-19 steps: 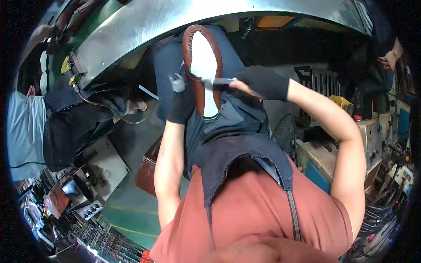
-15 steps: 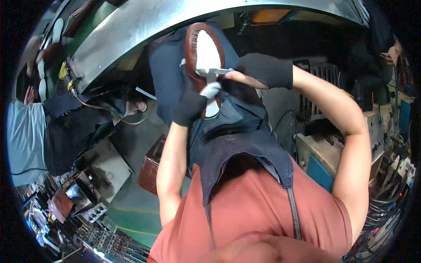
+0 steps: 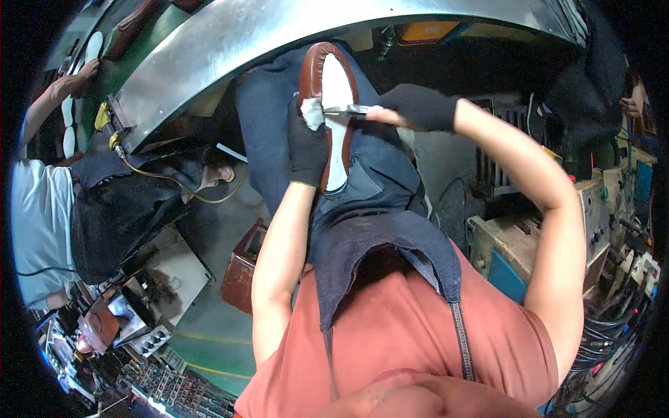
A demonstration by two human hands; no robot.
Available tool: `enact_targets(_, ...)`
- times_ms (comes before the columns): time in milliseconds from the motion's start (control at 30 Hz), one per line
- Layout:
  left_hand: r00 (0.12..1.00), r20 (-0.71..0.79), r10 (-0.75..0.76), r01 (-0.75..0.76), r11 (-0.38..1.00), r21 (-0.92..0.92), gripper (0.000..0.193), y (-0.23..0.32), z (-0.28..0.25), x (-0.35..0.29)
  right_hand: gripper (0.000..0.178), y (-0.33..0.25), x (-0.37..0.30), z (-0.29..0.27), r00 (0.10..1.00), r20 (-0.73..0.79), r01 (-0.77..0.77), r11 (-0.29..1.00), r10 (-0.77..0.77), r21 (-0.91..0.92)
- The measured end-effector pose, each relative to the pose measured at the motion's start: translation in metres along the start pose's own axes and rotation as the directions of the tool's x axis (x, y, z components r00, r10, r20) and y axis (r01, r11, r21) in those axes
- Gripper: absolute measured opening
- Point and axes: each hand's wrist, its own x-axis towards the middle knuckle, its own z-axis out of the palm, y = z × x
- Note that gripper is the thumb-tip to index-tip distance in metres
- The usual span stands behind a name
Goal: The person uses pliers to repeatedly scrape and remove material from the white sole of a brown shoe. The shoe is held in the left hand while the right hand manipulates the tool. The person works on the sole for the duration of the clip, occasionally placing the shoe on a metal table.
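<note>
A brown leather shoe (image 3: 315,70) lies sole-side up along my lap, its pleated leather edge folded round a white bottom (image 3: 337,143). My left hand (image 3: 306,150), in a black fingerless glove, is closed round the shoe's left side. A white wrap (image 3: 311,113) covers its thumb, which rests at the leather edge. From the right comes my right hand (image 3: 411,111), also black-gloved and closed on a slim metal hand tool (image 3: 346,109). The tool's tip lies over the shoe's middle, near the left thumb; its exact kind is unclear.
A curved steel bench (image 3: 230,45) runs across the far side. At its left end hangs a yellow tool (image 3: 104,118) with a hose (image 3: 157,171). A co-worker in a light shirt (image 3: 43,216) stands left. A brown box (image 3: 240,279) and machinery (image 3: 516,244) flank me.
My left thumb has shifted from across the sole to the shoe's left edge. The metal tool has turned slightly and moved up a little. The co-worker's arm now reaches toward the shoe parts.
</note>
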Motion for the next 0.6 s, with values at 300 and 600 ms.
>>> enact_targets(300, 0.846, 0.495, -0.195, 0.193, 0.980, 0.057, 0.068, -0.044, -0.018, -0.001, 0.049, -0.090, 0.004, -0.035, 0.873, -0.176, 0.384, 0.865, -0.454, -0.323)
enact_targets(600, 0.990, 0.009, -0.142, 0.141, 0.989, 0.038, 0.069, 0.014, -0.015, -0.054, 0.054, -0.032, -0.048, -0.007, 0.973, -0.048, -0.225, 0.974, 0.225, 0.015)
